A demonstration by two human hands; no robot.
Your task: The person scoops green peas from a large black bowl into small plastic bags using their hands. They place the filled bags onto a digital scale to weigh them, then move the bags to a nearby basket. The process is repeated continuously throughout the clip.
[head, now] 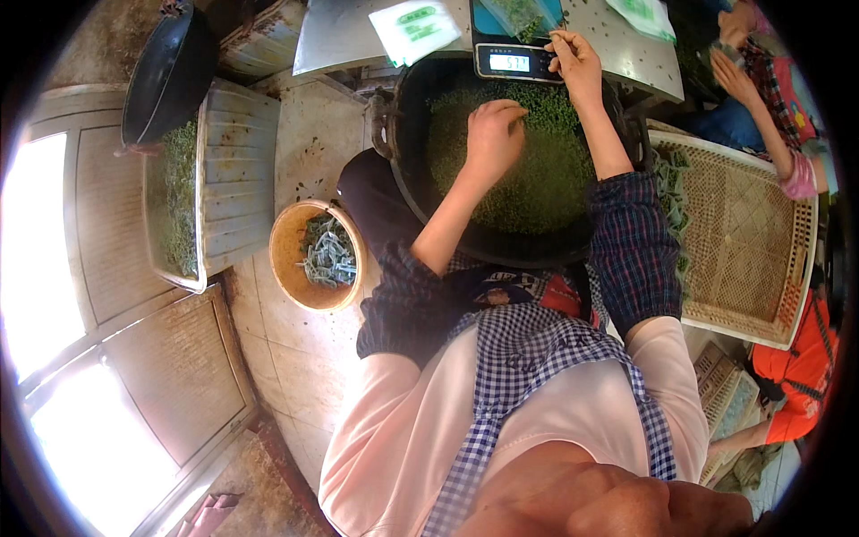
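My right hand (pixel 572 66) pinches the edge of a clear plastic bag (pixel 515 16) holding small green plant pieces. The bag lies on a digital scale (pixel 480 25) with a lit display, at the near edge of the metal table. Over a large dark round basin (pixel 411 181) hangs my left hand (pixel 495 134), its fingers bent and drawn together; whether they hold anything cannot be seen. Many small green plant pieces (pixel 537 181) fill the basin, which rests at my lap. White plastic bags with green print (pixel 415 29) lie left of the scale, and another printed bag (pixel 644 15) lies to its right.
A yellow bucket (pixel 280 258) of filled small bags stands on the floor at left, beside a white bin (pixel 235 181) of green pieces and a black tub (pixel 158 74). On the right are a plastic crate (pixel 735 235), a co-worker's hands (pixel 733 77) and a person in orange (pixel 788 376).
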